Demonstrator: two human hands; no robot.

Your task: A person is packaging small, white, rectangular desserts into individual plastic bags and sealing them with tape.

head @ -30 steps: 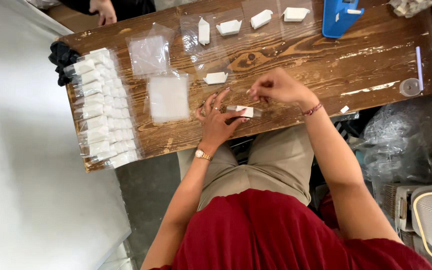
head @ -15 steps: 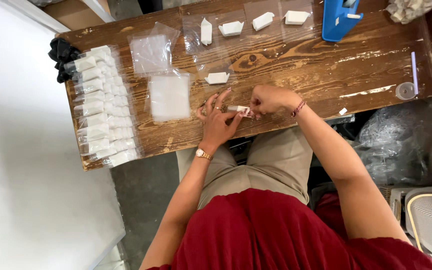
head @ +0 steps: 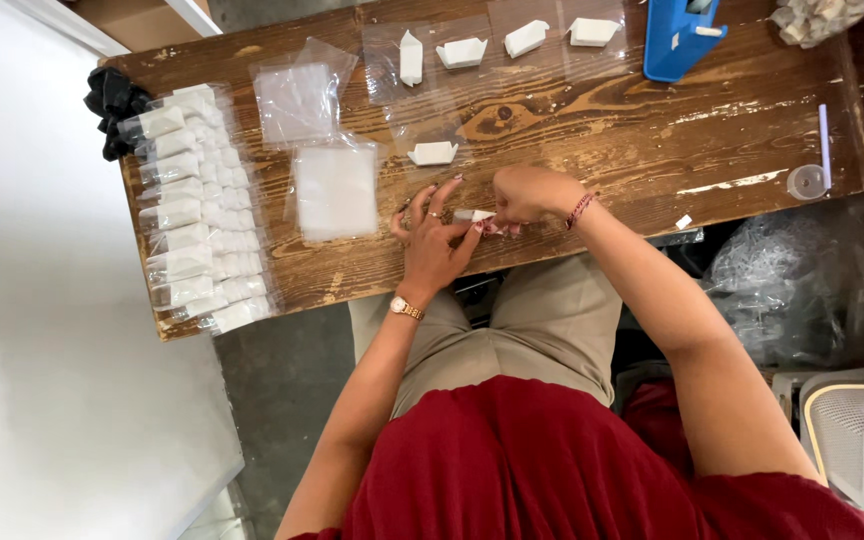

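Observation:
My left hand (head: 432, 240) and my right hand (head: 527, 195) meet over the near edge of a wooden table (head: 592, 140). Between their fingertips they pinch a small white wedge-shaped piece (head: 472, 215), which seems to sit in a clear film sleeve. Just beyond the hands lies another loose white wedge (head: 433, 153). A stack of clear plastic bags (head: 335, 190) rests to the left of my left hand. Three or more white wedges (head: 462, 52) lie in a row on clear film along the table's far edge.
Several bagged white pieces (head: 197, 215) are lined up in rows at the table's left end, beside a black cloth bundle (head: 112, 105). A blue tape dispenser (head: 682, 35) stands at the far right. A small clear cup (head: 805, 182) and crumpled plastic (head: 802, 290) sit right.
My right hand has pulled in toward my left hand, and both now close tightly on the small white piece. The camera view has shifted slightly.

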